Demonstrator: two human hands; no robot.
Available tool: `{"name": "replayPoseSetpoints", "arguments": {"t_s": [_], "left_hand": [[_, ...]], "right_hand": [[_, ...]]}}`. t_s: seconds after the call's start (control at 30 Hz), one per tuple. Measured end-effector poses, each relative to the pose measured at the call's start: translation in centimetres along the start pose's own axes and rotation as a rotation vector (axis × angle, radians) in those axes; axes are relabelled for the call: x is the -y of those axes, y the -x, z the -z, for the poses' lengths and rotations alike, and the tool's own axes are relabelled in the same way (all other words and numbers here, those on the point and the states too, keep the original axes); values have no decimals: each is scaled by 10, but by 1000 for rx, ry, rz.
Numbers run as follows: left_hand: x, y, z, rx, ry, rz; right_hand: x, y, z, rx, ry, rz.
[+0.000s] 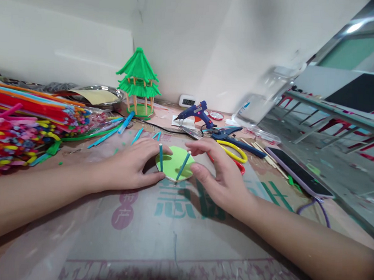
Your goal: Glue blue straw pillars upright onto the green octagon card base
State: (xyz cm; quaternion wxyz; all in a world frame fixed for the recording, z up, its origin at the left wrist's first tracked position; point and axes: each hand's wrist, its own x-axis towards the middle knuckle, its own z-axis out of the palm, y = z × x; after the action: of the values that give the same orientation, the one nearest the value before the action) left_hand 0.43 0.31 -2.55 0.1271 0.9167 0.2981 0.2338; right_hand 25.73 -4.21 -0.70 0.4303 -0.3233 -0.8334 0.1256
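A light green disc (174,159) lies on the printed sheet in front of me, with two blue sticks standing on it. The left stick (161,157) is nearly upright; the right one (183,166) leans to the right. My left hand (133,162) holds the disc's left edge, thumb in front and fingers behind. Around the right edge, my right hand (218,172) curves with thumb and fingers apart, the thumb close to or touching the rim. No object shows between its fingers.
Bundled pipe cleaners (17,132) fill the left. Behind are a green-roofed model pavilion (139,81), a metal dish (107,96), a timer (187,101) and a blue glue gun (195,113). Pliers (235,137), yellow-handled scissors (232,151), a phone (295,169) and a clear jug (263,96) stand right.
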Motion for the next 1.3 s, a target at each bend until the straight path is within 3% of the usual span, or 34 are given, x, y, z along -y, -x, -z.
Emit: {"name": "replayPoseSetpoints", "arguments": {"t_s": [0.13,0.37,1.03,1.3], "left_hand": [[1,0,2,0,29,-2],[5,1,2,35,46,-16],[0,0,3,37,33,-22],[0,5,3,46,71,-23]], "right_hand": [[-2,1,1,2,-65,-85],[1,2,-1,22,40,-1],[5,-2,-2,144,75,-39],[11,8,8,-50,-68,-159]]}}
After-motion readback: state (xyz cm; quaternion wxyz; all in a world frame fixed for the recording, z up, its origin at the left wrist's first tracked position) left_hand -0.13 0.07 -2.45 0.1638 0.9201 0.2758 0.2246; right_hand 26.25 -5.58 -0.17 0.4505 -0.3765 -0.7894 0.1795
